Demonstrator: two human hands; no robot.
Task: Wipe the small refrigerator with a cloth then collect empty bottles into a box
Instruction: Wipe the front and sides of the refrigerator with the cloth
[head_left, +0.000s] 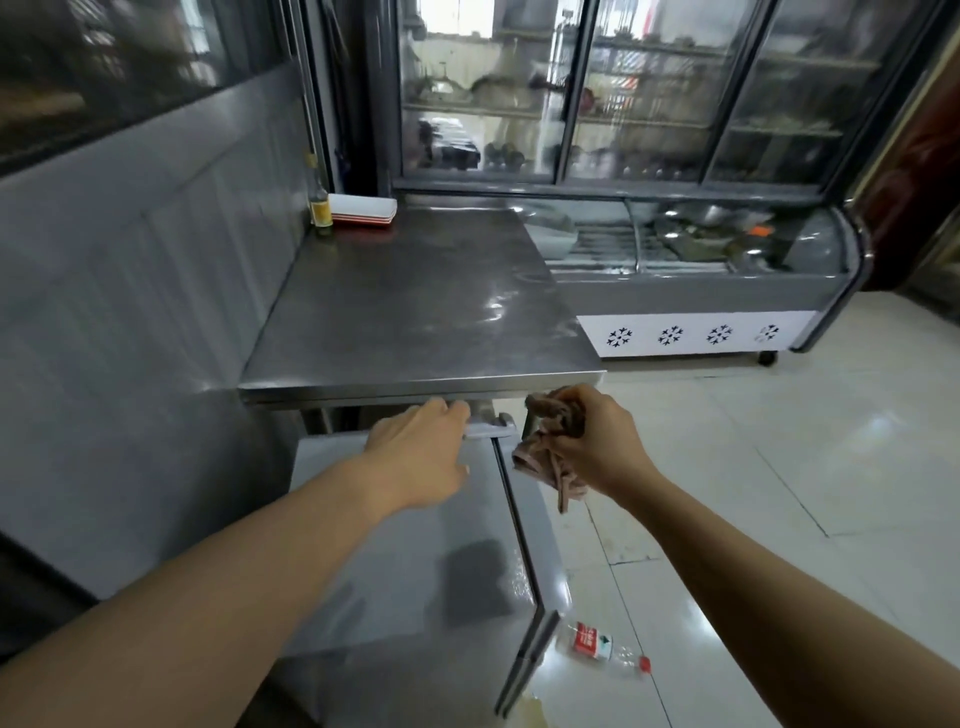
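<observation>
A: Hands first. How many, and what does each hold?

B: Two. The left hand (421, 447) has its fingers curled over the handle (491, 427) at the top edge of the small refrigerator (405, 545), whose steel door stands under the bench (415, 301). The right hand (597, 441) grips one bunched brown cloth (550, 447), held in the air just right of that handle, with a loose strip dangling below the fist.

A: Bottles?

B: Two that I can count. One clear plastic bottle (602, 647) with a red label and red cap lies on its side on the tiled floor (779, 467), near the refrigerator's lower right corner. One glass bottle (319, 197) with a yellowish label stands upright at the back left corner of the bench, touching or just beside a stack of white trays (363, 210) with red edges; I'd guess three or four trays, but blur hides the count.

A: Behind the bench?

B: One glass-fronted display cabinet (649, 93), and one curved-glass chiller (701, 260) with four snowflake marks.
</observation>
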